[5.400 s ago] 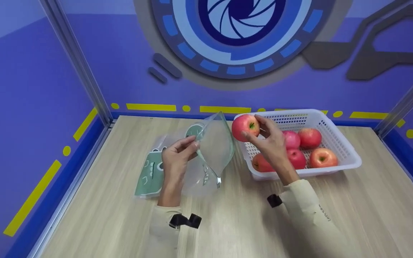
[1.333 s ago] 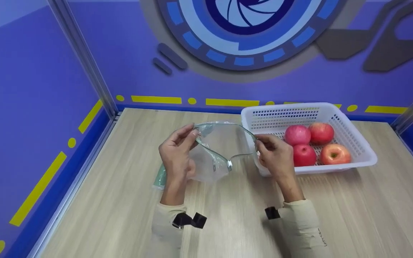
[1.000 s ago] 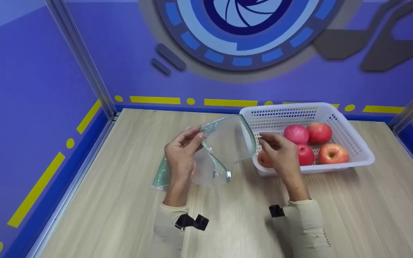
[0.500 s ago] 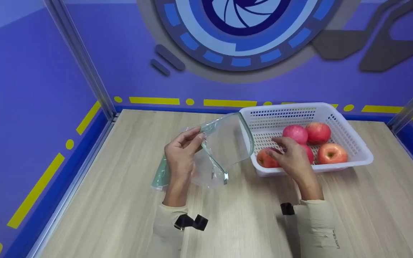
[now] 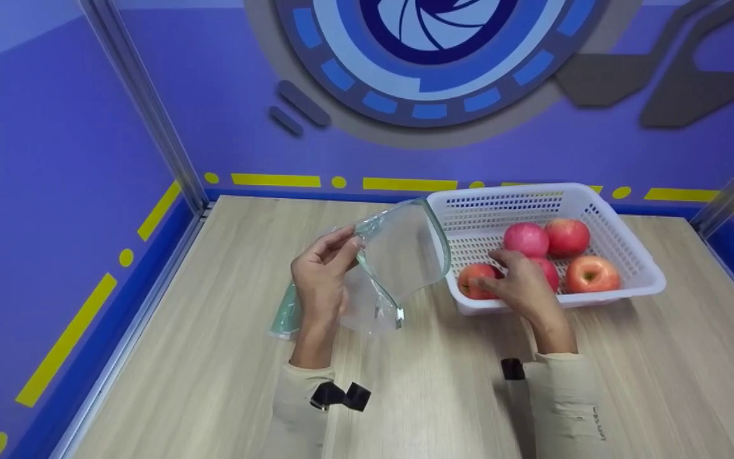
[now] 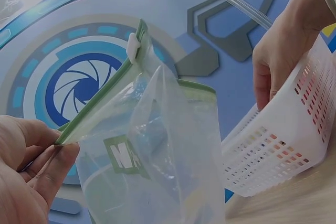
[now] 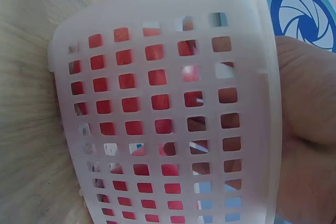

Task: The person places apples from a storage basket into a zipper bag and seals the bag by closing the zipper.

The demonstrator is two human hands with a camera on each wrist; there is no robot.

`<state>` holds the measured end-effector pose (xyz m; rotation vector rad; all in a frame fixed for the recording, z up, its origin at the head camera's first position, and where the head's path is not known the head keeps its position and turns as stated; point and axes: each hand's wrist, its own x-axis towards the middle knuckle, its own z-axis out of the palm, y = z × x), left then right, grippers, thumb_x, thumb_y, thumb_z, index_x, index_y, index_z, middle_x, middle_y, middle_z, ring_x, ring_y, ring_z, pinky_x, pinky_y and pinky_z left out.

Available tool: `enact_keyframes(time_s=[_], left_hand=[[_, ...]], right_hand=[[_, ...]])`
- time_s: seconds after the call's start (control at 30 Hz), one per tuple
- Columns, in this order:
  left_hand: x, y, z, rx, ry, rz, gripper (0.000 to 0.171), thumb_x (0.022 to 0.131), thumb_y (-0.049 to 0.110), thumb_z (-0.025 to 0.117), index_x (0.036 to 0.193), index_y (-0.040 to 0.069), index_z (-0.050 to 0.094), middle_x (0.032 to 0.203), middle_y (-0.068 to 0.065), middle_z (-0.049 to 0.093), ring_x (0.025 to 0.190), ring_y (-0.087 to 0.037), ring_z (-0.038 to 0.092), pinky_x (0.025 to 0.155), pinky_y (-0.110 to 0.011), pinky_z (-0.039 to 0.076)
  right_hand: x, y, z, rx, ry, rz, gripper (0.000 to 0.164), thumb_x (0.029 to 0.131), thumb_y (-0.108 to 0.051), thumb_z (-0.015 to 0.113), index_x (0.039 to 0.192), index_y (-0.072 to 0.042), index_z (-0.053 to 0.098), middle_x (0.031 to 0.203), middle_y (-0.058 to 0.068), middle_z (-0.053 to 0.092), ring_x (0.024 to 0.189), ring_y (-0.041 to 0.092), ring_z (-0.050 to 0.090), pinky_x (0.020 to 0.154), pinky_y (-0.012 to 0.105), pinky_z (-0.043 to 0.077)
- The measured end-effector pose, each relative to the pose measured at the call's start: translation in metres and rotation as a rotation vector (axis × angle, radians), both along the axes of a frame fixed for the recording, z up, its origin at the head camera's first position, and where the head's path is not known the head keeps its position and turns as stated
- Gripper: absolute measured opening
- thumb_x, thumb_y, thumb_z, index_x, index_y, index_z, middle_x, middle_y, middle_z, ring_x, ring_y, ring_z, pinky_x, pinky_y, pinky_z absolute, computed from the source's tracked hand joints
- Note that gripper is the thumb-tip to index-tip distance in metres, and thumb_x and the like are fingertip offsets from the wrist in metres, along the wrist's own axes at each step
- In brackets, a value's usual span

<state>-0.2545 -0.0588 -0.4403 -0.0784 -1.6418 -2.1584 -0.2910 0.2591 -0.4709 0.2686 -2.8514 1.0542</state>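
In the head view my left hand (image 5: 322,271) pinches the green-edged rim of a clear zip bag (image 5: 405,248) between thumb and fingers. The bag's mouth gapes toward the basket, and a white slider (image 5: 399,314) sits at its lower corner. The left wrist view shows the same bag (image 6: 173,129) hanging from the fingertips. My right hand (image 5: 523,287) reaches into the white basket (image 5: 644,284), thumb and fingers around a red-orange apple (image 5: 476,281) at the front left. In the right wrist view the basket's perforated wall hides those fingertips.
Several other apples lie in the basket, among them a pale one (image 5: 592,274) at the right and a red one (image 5: 566,236) behind. A flat green-printed packet (image 5: 285,312) lies beside my left wrist. Blue walls (image 5: 367,146) stand behind and beside the wooden table (image 5: 418,408).
Earlier my right hand held an apple by the bag, then pinched the bag's far rim. It let go, moved right into the basket, and closed around another apple. My left hand kept its pinch.
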Motion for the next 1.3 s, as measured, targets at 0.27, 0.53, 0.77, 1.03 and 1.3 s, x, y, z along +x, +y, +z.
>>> enact_keyframes(time_s=[0.27,0.53,0.77,1.03,1.3], left_hand=[[-0.002,0.002,0.000,-0.001,-0.016,-0.007,0.024,0.096,-0.001,0.077,0.120,-0.002,0.077,0.108,-0.016,0.074,0.096,-0.028,0.077,0.088,-0.038,0.063],[-0.001,0.004,0.000,-0.011,-0.027,-0.002,0.023,0.096,0.001,0.077,0.120,-0.002,0.077,0.109,-0.015,0.075,0.098,-0.028,0.077,0.089,-0.037,0.063],[-0.001,0.004,0.000,-0.007,-0.032,-0.003,0.023,0.096,0.001,0.077,0.119,0.000,0.078,0.108,-0.015,0.075,0.097,-0.028,0.076,0.089,-0.038,0.063],[-0.003,0.005,0.000,-0.027,-0.022,0.001,0.021,0.096,0.001,0.078,0.117,-0.001,0.078,0.106,-0.014,0.076,0.095,-0.027,0.077,0.086,-0.038,0.064],[-0.002,0.005,-0.002,-0.063,-0.013,0.012,0.022,0.096,0.002,0.078,0.118,-0.002,0.078,0.102,-0.014,0.076,0.092,-0.025,0.077,0.085,-0.035,0.064]], right_hand=[[0.003,0.000,-0.002,0.061,-0.022,0.000,0.056,0.091,-0.020,0.085,0.128,0.015,0.064,0.111,0.028,0.071,0.096,0.041,0.066,0.095,0.061,0.054],[0.003,-0.001,-0.003,0.065,-0.005,-0.011,0.053,0.091,-0.021,0.083,0.127,0.014,0.066,0.111,0.028,0.072,0.093,0.039,0.068,0.093,0.060,0.056],[0.001,-0.002,-0.002,0.032,0.035,-0.018,0.052,0.089,-0.015,0.083,0.130,0.012,0.066,0.117,0.028,0.072,0.098,0.040,0.068,0.098,0.061,0.055],[0.001,-0.002,0.002,-0.068,0.112,-0.057,0.058,0.089,-0.013,0.082,0.139,0.008,0.062,0.131,0.028,0.067,0.115,0.042,0.064,0.107,0.062,0.049],[0.005,-0.006,0.010,-0.180,0.254,-0.130,0.060,0.087,-0.012,0.086,0.139,0.006,0.063,0.131,0.025,0.068,0.109,0.039,0.065,0.099,0.055,0.055]])
